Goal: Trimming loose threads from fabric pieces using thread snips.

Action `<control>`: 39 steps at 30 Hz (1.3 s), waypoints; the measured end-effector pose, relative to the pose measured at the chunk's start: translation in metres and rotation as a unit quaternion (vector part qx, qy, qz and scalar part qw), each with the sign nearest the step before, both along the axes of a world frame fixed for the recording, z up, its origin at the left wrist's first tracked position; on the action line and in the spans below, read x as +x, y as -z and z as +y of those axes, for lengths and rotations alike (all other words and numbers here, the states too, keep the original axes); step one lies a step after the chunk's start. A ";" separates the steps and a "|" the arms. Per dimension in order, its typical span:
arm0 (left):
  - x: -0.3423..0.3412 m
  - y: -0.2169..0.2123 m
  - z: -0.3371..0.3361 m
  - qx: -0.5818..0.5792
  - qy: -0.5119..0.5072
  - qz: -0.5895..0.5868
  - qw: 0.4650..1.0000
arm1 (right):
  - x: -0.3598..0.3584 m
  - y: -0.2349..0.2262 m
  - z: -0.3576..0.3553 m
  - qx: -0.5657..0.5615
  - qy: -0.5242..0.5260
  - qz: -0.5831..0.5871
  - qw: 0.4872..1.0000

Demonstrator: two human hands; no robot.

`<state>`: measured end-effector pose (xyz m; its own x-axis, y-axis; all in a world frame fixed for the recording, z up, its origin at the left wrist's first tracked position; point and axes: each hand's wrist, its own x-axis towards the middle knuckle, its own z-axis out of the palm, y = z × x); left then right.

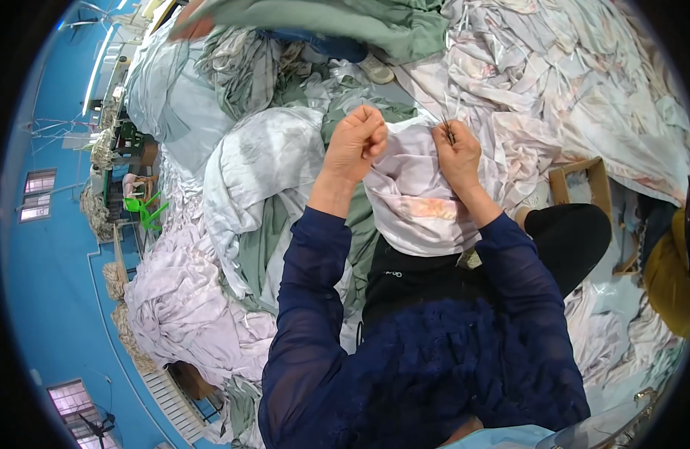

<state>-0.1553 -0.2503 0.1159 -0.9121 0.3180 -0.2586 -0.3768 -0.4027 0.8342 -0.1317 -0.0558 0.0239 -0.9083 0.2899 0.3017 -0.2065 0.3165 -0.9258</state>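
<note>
A pale pinkish-white cloth (412, 168) with an orange floral patch lies over my lap, its upper edge spanning between my two hands. My left hand (358, 142) is closed, fingers curled in, at the cloth's upper left; whatever it pinches is too small or hidden to make out. At the cloth's upper right, my right hand (459, 157) is closed around small dark thread snips (450, 135), whose thin points stick up above the fingers. The rest of the snips is hidden in the palm.
Heaps of floral cloth (539, 60), white cloth (263, 161) and lilac-white cloth (195, 299) surround me. A wooden box (601, 187) stands by my right knee. Ahead, another person's shoe (376, 69) shows beneath green cloth (345, 26). A green chair (143, 209) stands far left.
</note>
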 end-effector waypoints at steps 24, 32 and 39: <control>0.004 0.018 0.023 -0.659 0.048 0.431 0.614 | 0.001 0.002 0.001 0.037 -0.021 0.039 0.998; 0.041 0.064 -0.117 -0.827 0.064 0.258 0.495 | 0.004 0.010 0.004 -0.031 -0.021 -0.023 0.999; 0.054 0.041 -0.108 -0.485 -0.150 0.175 0.844 | 0.004 0.020 0.004 -0.043 0.000 -0.006 0.999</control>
